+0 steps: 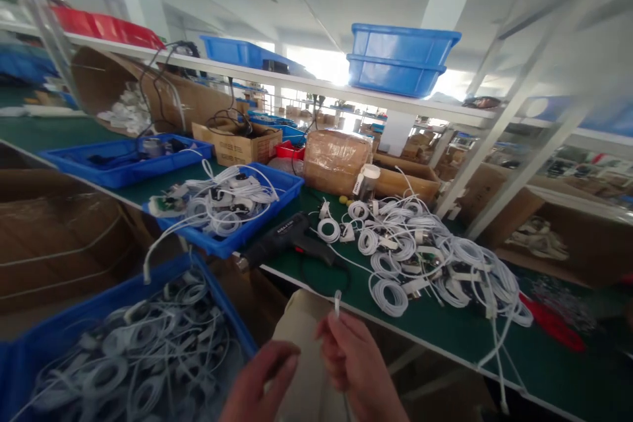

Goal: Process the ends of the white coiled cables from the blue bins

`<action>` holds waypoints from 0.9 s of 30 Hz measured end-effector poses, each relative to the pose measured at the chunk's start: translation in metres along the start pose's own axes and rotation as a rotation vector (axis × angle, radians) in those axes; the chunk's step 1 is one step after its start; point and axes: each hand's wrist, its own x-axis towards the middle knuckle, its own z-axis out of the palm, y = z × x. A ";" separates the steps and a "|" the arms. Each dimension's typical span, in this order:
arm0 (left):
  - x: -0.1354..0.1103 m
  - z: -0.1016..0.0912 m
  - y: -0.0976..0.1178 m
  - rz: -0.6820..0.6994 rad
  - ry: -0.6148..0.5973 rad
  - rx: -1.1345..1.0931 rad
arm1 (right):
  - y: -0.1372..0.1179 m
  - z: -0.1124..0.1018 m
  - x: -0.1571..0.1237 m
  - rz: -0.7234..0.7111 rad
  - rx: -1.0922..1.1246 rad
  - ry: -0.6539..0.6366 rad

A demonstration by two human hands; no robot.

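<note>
My right hand is closed, with thumb and fingertips pinching a white cable whose short end sticks up above them. A thin length of it seems to hang below the fist. Just to the left, my left hand is loosely curled, with a gap between thumb and forefinger and nothing seen in it. Both hands are above my lap, in front of the bench edge. Beyond them a black heat gun lies on the green bench top, nozzle pointing left. Right of it spreads a pile of coiled white cables with small plug-like parts.
A blue tray of white cables stands on the bench. Lower left, a larger blue bin holds many more coils. A wrapped brown package sits at the back. Stacked blue crates rest on the shelf; metal posts rise at right.
</note>
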 end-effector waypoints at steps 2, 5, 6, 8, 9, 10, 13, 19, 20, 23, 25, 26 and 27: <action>0.007 0.002 0.007 0.021 0.198 -0.142 | 0.007 0.003 -0.005 0.118 0.013 -0.082; 0.012 0.011 0.022 -0.010 0.210 -0.359 | 0.020 0.005 -0.011 0.247 0.069 -0.203; 0.012 0.015 0.025 -0.047 0.175 -0.417 | 0.025 0.006 -0.013 0.271 0.083 -0.230; 0.012 0.021 0.025 -0.139 0.128 -0.526 | 0.035 0.006 -0.015 0.322 0.090 -0.256; 0.012 0.024 0.022 -0.172 0.130 -0.575 | 0.039 0.006 -0.016 0.346 0.077 -0.240; 0.012 0.026 0.019 -0.188 0.149 -0.617 | 0.042 0.005 -0.016 0.344 0.047 -0.195; 0.011 0.028 0.009 -0.180 0.265 -0.650 | 0.050 0.002 -0.018 0.142 -0.216 0.002; 0.003 0.031 0.002 -0.250 0.315 -0.587 | 0.058 0.000 -0.021 -0.440 -0.829 0.220; 0.002 0.032 0.000 -0.250 0.316 -0.573 | 0.059 0.000 -0.021 -0.493 -0.858 0.231; 0.001 0.032 -0.006 -0.248 0.330 -0.486 | 0.059 -0.001 -0.021 -0.479 -0.887 0.239; 0.001 0.031 -0.009 -0.261 0.331 -0.449 | 0.059 -0.002 -0.020 -0.429 -0.892 0.249; 0.001 0.031 -0.009 -0.272 0.330 -0.444 | 0.059 -0.002 -0.020 -0.407 -0.894 0.256; 0.002 0.031 -0.009 -0.283 0.334 -0.449 | 0.058 -0.002 -0.020 -0.388 -0.897 0.260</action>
